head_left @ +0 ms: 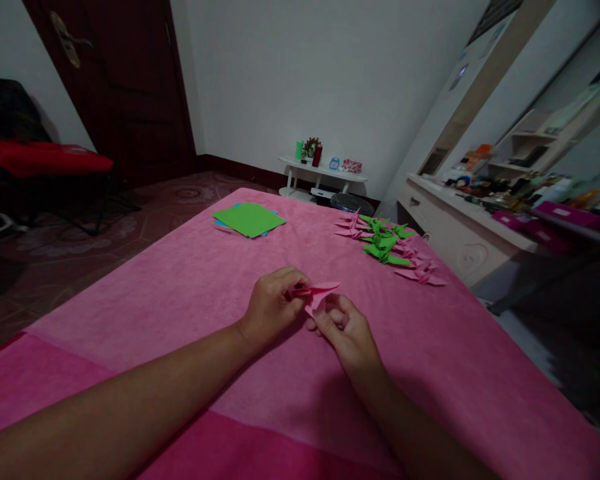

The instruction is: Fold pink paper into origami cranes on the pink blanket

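Observation:
A small pink folded paper piece point(318, 293) is pinched between both my hands just above the pink cloth point(180, 293). My left hand point(274, 305) grips its left end with curled fingers. My right hand point(344, 328) holds its lower right part from below. Beyond, to the right, lies a cluster of finished folded paper cranes point(387, 248), pink and green. A stack of flat paper squares point(250, 219), green on top, lies at the far middle of the cloth.
The cloth-covered surface drops off at its right edge toward a white dresser point(455, 227) crowded with small items. A low white side table point(323, 175) stands by the far wall. A dark door point(125, 87) and a chair with red cushion point(40, 160) are at left.

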Demonstrator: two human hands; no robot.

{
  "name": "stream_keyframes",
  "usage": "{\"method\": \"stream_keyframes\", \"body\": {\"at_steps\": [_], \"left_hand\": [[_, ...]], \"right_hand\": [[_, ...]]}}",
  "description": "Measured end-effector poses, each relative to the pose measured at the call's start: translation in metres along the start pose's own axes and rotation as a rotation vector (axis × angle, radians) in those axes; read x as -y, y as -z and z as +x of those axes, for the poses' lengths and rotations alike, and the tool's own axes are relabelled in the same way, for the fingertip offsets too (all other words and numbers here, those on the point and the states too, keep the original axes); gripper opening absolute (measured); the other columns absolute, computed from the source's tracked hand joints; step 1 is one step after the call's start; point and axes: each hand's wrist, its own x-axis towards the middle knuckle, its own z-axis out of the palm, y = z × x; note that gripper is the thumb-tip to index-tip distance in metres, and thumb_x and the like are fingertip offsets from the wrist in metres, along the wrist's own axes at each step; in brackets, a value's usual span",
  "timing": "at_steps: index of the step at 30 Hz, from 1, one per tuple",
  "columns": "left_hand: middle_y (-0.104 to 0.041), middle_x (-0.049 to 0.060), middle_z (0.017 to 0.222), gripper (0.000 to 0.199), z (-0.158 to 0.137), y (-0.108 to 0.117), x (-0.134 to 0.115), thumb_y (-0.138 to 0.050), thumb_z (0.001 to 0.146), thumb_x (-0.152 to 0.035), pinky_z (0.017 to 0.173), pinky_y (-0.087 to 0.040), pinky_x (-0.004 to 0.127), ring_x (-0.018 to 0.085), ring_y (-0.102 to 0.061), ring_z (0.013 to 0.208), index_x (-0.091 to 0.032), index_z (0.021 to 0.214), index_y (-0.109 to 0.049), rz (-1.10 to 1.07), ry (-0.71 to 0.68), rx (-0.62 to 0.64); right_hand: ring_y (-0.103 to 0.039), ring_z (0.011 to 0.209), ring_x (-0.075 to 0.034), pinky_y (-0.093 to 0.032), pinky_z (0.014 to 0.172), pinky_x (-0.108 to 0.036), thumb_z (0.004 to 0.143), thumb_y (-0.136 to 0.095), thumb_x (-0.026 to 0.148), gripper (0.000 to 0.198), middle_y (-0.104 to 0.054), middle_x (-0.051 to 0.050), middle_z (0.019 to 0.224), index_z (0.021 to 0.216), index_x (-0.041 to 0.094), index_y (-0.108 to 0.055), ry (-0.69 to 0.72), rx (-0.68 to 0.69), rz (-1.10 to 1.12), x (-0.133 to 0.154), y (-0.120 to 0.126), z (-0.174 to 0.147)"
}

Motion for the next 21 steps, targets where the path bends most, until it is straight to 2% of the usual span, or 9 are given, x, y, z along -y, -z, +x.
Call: {"method": "stream_keyframes", "body": {"at_steps": [4, 7, 9, 12, 16, 19, 21], "left_hand": [[-0.059, 0.001, 0.069, 0.015, -0.002, -0.002, -0.005, -0.051, 0.069, -0.005, 0.059, -0.038, 0.023, 0.011, -0.051, 0.063, -0.016, 0.071, -0.06, -0.025, -0.006, 0.056], [-0.058, 0.001, 0.067, 0.014, -0.002, -0.004, -0.006, -0.051, 0.068, -0.005, 0.058, -0.037, 0.022, 0.011, -0.051, 0.062, -0.015, 0.07, -0.061, -0.047, 0.017, 0.116], [-0.055, -0.001, 0.062, 0.011, -0.001, -0.006, -0.002, -0.053, 0.069, -0.007, 0.055, -0.034, 0.021, 0.009, -0.047, 0.058, -0.014, 0.068, -0.061, -0.067, 0.075, 0.179], [-0.044, -0.005, 0.052, 0.011, 0.0, -0.008, 0.011, -0.06, 0.072, -0.021, 0.047, -0.027, 0.019, 0.007, -0.038, 0.049, -0.013, 0.064, -0.06, -0.118, 0.246, 0.281], [-0.046, -0.005, 0.052, 0.021, 0.005, -0.007, 0.029, -0.068, 0.067, -0.032, 0.045, -0.025, 0.018, 0.006, -0.036, 0.047, -0.011, 0.066, -0.063, -0.196, 0.41, 0.416], [-0.054, -0.003, 0.058, 0.021, 0.013, -0.003, 0.031, -0.07, 0.065, -0.03, 0.048, -0.031, 0.018, 0.007, -0.042, 0.05, -0.01, 0.069, -0.064, -0.324, 0.42, 0.489], [-0.056, -0.002, 0.06, 0.02, 0.021, 0.0, 0.026, -0.07, 0.065, -0.029, 0.049, -0.033, 0.018, 0.007, -0.044, 0.05, -0.01, 0.069, -0.064, -0.389, 0.405, 0.571]], "right_hand": [[-0.058, 0.06, -0.014, -0.045, 0.06, -0.025, 0.069, -0.07, 0.029, 0.031, -0.061, 0.002, 0.064, 0.09, 0.019, -0.05, 0.001, -0.027, 0.076, -0.002, -0.003, 0.004], [-0.058, 0.061, -0.014, -0.045, 0.06, -0.025, 0.065, -0.072, 0.028, 0.036, -0.063, 0.0, 0.071, 0.092, 0.018, -0.051, -0.007, -0.054, 0.078, -0.002, -0.002, 0.005], [-0.057, 0.059, -0.013, -0.044, 0.055, -0.024, 0.066, -0.07, 0.033, 0.04, -0.062, 0.0, 0.071, 0.098, 0.017, -0.05, -0.023, -0.062, 0.024, -0.001, 0.0, 0.006], [-0.055, 0.056, -0.013, -0.043, 0.051, -0.024, 0.073, -0.063, 0.042, 0.04, -0.058, 0.001, 0.069, 0.101, 0.017, -0.049, -0.016, -0.076, -0.112, 0.0, 0.009, 0.006], [-0.056, 0.071, -0.016, -0.047, 0.066, -0.029, 0.073, -0.064, 0.04, 0.037, -0.057, -0.004, 0.084, 0.099, 0.017, -0.051, 0.178, -0.167, -0.471, 0.0, 0.024, 0.006], [-0.056, 0.083, -0.018, -0.046, 0.075, -0.029, 0.074, -0.065, 0.031, 0.03, -0.056, -0.007, 0.096, 0.099, 0.018, -0.055, 0.353, -0.089, -0.685, 0.007, 0.029, 0.006], [-0.056, 0.085, -0.018, -0.044, 0.073, -0.028, 0.074, -0.064, 0.029, 0.028, -0.057, -0.006, 0.097, 0.099, 0.019, -0.057, 0.421, -0.025, -0.79, 0.016, 0.029, 0.005]]}}
